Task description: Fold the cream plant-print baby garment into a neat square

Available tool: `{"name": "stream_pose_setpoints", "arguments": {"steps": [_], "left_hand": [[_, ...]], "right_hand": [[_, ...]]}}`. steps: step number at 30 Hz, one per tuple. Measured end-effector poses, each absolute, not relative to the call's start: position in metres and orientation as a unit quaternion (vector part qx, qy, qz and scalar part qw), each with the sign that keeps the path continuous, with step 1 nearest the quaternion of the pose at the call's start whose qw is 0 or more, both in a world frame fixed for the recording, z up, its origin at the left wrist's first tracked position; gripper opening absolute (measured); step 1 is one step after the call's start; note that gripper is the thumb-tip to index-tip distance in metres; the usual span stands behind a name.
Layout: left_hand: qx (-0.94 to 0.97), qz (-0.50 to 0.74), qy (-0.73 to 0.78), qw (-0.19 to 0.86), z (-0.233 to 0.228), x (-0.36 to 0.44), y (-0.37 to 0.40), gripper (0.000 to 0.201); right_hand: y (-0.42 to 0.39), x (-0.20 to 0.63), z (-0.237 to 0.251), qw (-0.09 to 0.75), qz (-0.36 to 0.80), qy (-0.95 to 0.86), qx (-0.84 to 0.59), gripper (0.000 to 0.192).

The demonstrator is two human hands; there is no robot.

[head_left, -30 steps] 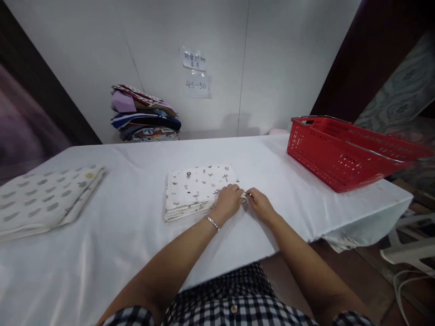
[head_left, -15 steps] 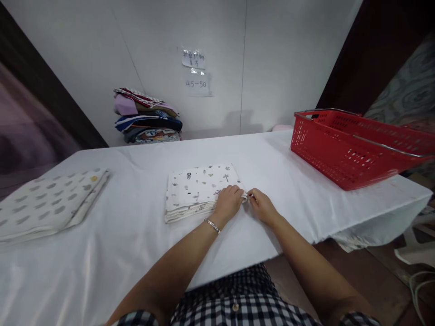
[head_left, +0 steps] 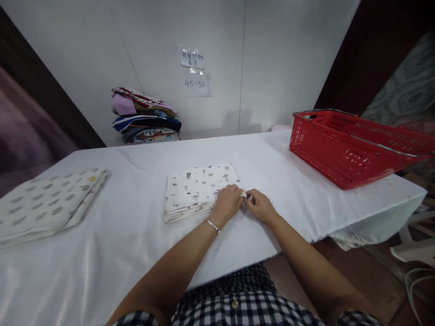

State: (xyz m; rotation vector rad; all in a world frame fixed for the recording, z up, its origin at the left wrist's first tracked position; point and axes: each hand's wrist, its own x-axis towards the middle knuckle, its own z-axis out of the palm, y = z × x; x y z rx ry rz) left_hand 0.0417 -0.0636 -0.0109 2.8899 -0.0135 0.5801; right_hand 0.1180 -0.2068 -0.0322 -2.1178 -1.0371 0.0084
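Folded white cloth printed with small motifs lies flat near the middle of the white-draped surface, slightly toward the near edge. Left hand, silver bracelet at the wrist, rests palm-down on the cloth's near right corner, fingers curled over the edge. Right hand sits just beside it on the right; thumb and fingertips are pinched on a small white tab of the cloth sticking out at that corner. The two hands nearly touch at the tab. Whether the left fingers grip the cloth or only press it cannot be told.

Far left on the surface: larger folded white cloth with grey spots, well apart from the hands. Far right: red perforated plastic basket with metal handles. Against the far wall: stack of folded coloured fabrics. On the wall above, taped paper notes, one reading 45-50.
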Motion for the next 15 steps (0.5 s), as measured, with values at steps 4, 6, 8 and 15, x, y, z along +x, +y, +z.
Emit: {"name": "stream_pose_setpoints", "arguments": {"steps": [4, 6, 8, 15], "left_hand": [[0.975, 0.196, -0.007, 0.104, -0.011, 0.042, -0.063, 0.007], [0.975, 0.193, -0.01, 0.108, -0.009, 0.042, -0.062, 0.007], [0.976, 0.187, -0.016, 0.114, -0.006, 0.041, -0.06, 0.011], [0.984, 0.108, -0.038, 0.134, 0.011, 0.042, -0.051, 0.025]], "right_hand": [[-0.205, 0.121, -0.035, 0.391, -0.009, -0.416, -0.821, 0.018], [-0.205, 0.122, -0.036, 0.398, -0.005, -0.413, -0.819, 0.018], [-0.204, 0.122, -0.036, 0.405, 0.002, -0.407, -0.819, 0.019], [-0.203, 0.122, -0.038, 0.406, 0.007, -0.39, -0.827, 0.017]]}}
